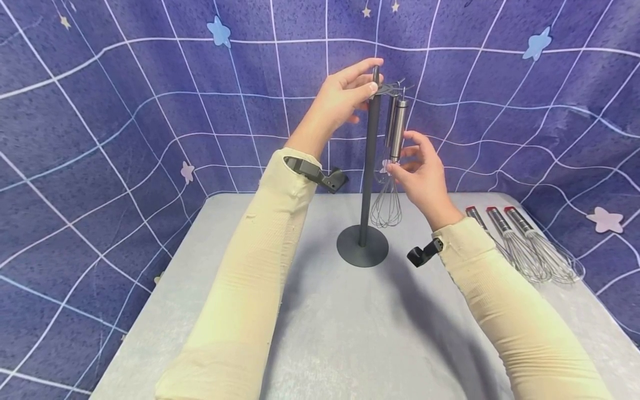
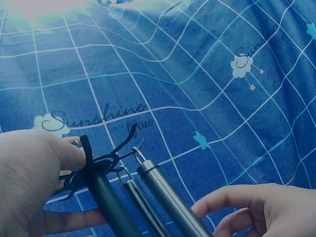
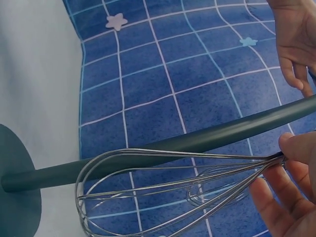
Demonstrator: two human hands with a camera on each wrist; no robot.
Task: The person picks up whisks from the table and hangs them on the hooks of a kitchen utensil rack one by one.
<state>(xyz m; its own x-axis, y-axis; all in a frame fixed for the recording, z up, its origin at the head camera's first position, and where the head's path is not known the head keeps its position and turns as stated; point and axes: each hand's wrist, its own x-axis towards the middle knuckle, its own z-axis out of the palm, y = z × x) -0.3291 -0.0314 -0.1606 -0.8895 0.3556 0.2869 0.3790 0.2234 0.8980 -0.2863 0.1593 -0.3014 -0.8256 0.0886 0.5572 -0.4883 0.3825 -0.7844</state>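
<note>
A dark utensil stand with a round base rises from the table, a ring of hooks at its top. My left hand holds the stand by its top, thumb and fingers around the hook ring. Two steel-handled whisks hang on the right side. The loop of the nearer whisk is over a hook in the left wrist view; the other whisk hangs just behind it. My right hand pinches the nearer whisk at its neck, below the handle. Its wires point down beside the pole.
Three more whisks with red-tipped handles lie side by side at the right of the grey table. A blue curtain with a grid and stars surrounds the table's back and sides.
</note>
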